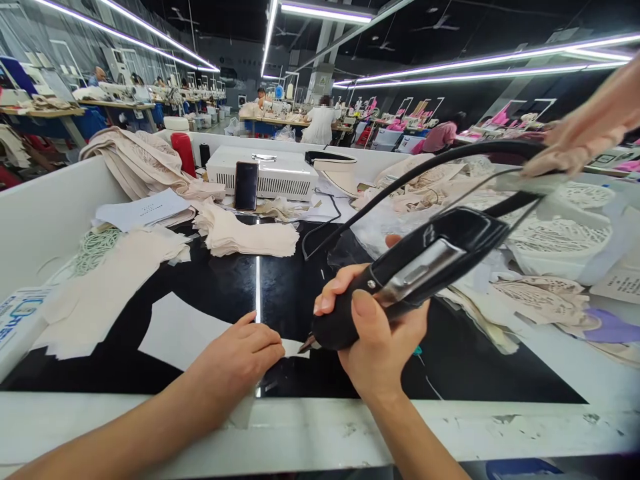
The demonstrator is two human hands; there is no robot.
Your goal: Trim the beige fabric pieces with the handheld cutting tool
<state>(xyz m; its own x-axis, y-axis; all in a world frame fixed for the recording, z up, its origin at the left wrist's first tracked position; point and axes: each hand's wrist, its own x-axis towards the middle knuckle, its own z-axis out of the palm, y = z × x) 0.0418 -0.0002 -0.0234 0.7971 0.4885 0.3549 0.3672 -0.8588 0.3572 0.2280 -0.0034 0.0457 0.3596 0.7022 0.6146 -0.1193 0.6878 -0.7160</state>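
On black mat [480,373]: one white piece [183,327], presumably light, under our unclenched left hand [245,353]; above, one black tool [440,260], presumably heavy, best held where our right hand [377,340] wraps its front.

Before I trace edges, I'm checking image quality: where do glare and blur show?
Head view: a white streak of glare runs down the black surface; head view: the tool glints; head view: the hand at upper right looks smeared.

The phone [246,186] stands before the box [280,175]. The sheet [180,330] (partly beneath the left hand [245,353]) lies left of the tool [420,267].
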